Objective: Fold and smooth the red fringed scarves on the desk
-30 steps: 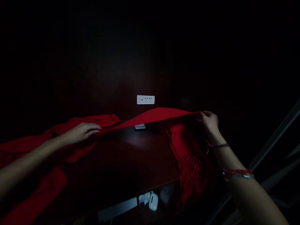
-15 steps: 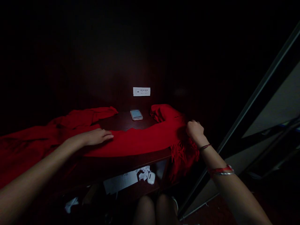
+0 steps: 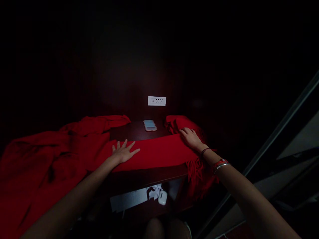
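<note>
A long red fringed scarf [image 3: 154,152] lies across a dark wooden desk, its tassels hanging over the right front edge. My left hand [image 3: 123,153] rests flat on the scarf's folded band with fingers spread. On the band's right part lies my right hand [image 3: 191,137], palm down, its fingers stretched forward and touching the cloth. More of the red cloth is heaped and wrinkled at the left, and another bunched part sits at the back right, behind my right hand.
A phone [image 3: 150,125] lies on the desk behind the scarf, below a white wall socket [image 3: 157,101]. In the shelf under the desktop are a white earphone case [image 3: 162,197], crumpled paper [image 3: 155,192] and a pale flat sheet [image 3: 129,199]. A metal-edged frame [image 3: 279,132] slants at right.
My left hand has moved right and spread its fingers on the scarf. My right hand has gone from a closed fist at the scarf's right end to lying on the band, further left.
</note>
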The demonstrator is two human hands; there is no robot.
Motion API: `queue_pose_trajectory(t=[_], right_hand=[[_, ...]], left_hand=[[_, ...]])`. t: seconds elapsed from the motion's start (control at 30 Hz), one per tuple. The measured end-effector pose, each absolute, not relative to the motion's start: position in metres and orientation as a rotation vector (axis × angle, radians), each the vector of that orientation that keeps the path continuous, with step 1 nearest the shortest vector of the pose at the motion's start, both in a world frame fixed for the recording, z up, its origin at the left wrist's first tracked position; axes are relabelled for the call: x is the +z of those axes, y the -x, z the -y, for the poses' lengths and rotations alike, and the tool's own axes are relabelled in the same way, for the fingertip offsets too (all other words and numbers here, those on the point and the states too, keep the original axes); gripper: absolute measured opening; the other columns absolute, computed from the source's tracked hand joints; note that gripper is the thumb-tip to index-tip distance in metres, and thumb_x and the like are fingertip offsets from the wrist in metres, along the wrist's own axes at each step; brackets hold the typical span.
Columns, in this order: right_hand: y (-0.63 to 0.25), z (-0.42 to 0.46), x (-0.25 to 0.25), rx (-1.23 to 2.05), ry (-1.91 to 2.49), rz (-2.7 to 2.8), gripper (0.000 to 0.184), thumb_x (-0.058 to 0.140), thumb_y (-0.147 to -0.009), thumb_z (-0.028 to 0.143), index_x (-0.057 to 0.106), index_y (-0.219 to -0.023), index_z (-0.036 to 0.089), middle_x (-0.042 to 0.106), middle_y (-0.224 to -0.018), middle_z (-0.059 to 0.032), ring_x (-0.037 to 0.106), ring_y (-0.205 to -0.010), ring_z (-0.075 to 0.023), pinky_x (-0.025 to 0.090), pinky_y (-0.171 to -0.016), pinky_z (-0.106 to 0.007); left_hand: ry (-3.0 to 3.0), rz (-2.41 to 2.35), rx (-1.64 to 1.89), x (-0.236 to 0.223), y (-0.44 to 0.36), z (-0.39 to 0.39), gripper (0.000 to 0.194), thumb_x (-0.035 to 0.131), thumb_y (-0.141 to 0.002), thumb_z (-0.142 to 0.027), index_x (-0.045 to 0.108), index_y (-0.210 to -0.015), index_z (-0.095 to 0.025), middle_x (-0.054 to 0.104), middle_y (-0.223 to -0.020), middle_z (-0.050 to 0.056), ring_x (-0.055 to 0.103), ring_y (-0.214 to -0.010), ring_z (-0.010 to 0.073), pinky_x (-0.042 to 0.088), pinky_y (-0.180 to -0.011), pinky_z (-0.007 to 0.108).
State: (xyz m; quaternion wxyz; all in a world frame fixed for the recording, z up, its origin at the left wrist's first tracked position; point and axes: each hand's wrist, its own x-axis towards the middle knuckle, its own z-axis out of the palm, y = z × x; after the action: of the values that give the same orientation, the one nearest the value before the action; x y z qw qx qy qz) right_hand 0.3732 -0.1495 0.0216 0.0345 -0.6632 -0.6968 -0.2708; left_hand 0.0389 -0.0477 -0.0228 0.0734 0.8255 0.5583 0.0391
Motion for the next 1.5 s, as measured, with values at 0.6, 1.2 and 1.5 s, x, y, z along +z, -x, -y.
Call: queue_pose_trajectory(t=[0.6, 1.2, 1.5], right_hand=[[-0.3, 0.172, 0.026, -0.688, 1.954, 2.141, 0.032, 0.028, -0.083, 0.024, 0.045, -0.11, 0.016, 0.044, -0.111, -0.0129, 0.039, -0.1, -0.0225, 0.03, -0.082, -0.035], [-0.21, 0.113, -0.011, 0.271, 1.964, 2.341, 0.055, 0.009, -0.082, 0.048, 0.014, -0.131, 0.023, 0.01, -0.137, -0.0056, 0.006, -0.124, -0.0217, 0.005, -0.097, -0.048], [-0.357, 0.177, 0.012, -0.445, 2.406, 2.109, 0.048, 0.022, -0.083, 0.04, 0.024, -0.128, 0.022, 0.014, -0.137, -0.0021, 0.006, -0.124, -0.0243, 0.007, -0.096, -0.049]], left_hand=[[-2.559, -1.667, 0.129, -0.029, -0.041, 0.04, 0.074, 0.016, -0.065, -0.073, 0.018, -0.128, -0.033, 0.01, -0.137, 0.003, 0.006, -0.121, 0.0352, 0.012, -0.093, 0.052], [-2.627, -1.603, 0.068, -0.024, -0.037, 0.045, 0.066, 0.015, -0.076, -0.058, 0.016, -0.13, -0.021, 0.009, -0.136, 0.001, 0.008, -0.124, 0.0238, 0.012, -0.097, 0.047], [-2.625, -1.585, 0.102, -0.029, -0.036, 0.038, 0.066, 0.016, -0.075, -0.058, 0.017, -0.13, -0.022, 0.011, -0.136, 0.0, 0.01, -0.124, 0.0243, 0.013, -0.096, 0.048]])
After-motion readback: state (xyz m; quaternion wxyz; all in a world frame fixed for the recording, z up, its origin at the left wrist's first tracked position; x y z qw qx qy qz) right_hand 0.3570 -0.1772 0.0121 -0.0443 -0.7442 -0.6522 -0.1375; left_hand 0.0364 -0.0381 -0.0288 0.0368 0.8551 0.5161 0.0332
